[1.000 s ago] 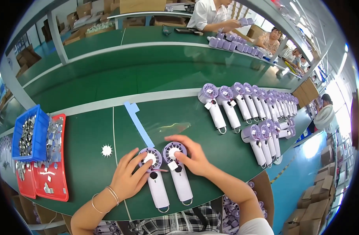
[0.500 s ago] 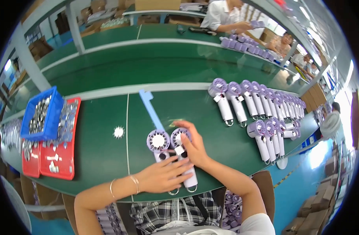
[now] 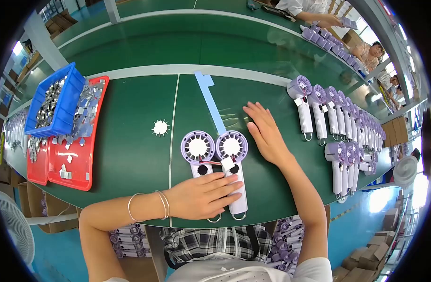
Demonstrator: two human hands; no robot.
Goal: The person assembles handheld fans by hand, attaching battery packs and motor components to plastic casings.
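Two purple-and-white handheld fans lie side by side at the front of the green table. The left fan [image 3: 197, 147] and the right fan [image 3: 232, 146] have their heads at the far end and wire loops at the near end. Across both handles lies my left hand [image 3: 203, 196], its fingers stretched out flat. A small white square piece [image 3: 227, 163] rests on the right fan's neck, where a thin red wire also shows. My right hand [image 3: 267, 136] is spread open to the right of the fan heads, holding nothing. A light blue strip [image 3: 210, 101] reaches away from the right fan's head.
A white spiky wheel [image 3: 160, 128] lies left of the fans. Farther left, a blue bin [image 3: 71, 101] of metal parts stands on a red tray [image 3: 79, 181] with small squares. Rows of fans [image 3: 319, 115] fill the right side. Across the bench a person handles purple parts.
My right hand has come off the right fan and moved right, its fingers now apart. My left hand stays over the handles. The whole view has shifted.
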